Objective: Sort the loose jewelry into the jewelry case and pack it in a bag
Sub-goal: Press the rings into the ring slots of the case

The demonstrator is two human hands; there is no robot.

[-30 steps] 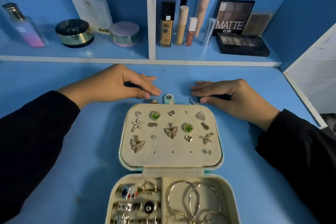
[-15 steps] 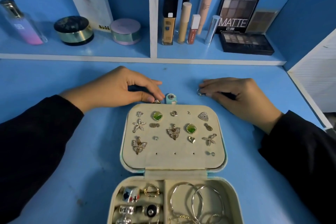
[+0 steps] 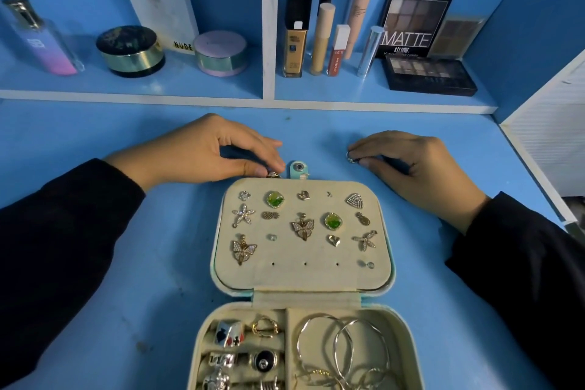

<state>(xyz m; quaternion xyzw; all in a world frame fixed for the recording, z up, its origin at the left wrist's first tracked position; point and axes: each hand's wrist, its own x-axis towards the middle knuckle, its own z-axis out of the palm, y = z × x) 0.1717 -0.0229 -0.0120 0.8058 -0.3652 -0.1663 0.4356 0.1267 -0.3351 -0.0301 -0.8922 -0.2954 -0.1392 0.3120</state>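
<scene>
An open cream jewelry case (image 3: 384, 279) lies flat on the blue desk. Its lid panel holds several earrings: butterflies, starfish, green stones, hearts. The lower tray (image 3: 408, 342) holds several rings on the left and hoop earrings on the right. My left hand (image 3: 202, 152) rests beyond the lid's far left corner, fingertips pinching a small gold piece (image 3: 273, 174) beside the teal snap tab (image 3: 298, 169). My right hand (image 3: 411, 165) lies further right on the desk, thumb and finger pinching a small silver ring (image 3: 351, 158).
A raised shelf runs along the back. It carries a perfume bottle (image 3: 41, 38), two round compacts (image 3: 131, 51), foundation and concealer tubes (image 3: 296, 38), and eyeshadow palettes (image 3: 427, 76). A white louvred panel (image 3: 550, 142) stands at the right edge.
My right hand has slid right and away from the case with the silver ring pinched in it. My left hand's fingertips have closed on the gold piece by the tab.
</scene>
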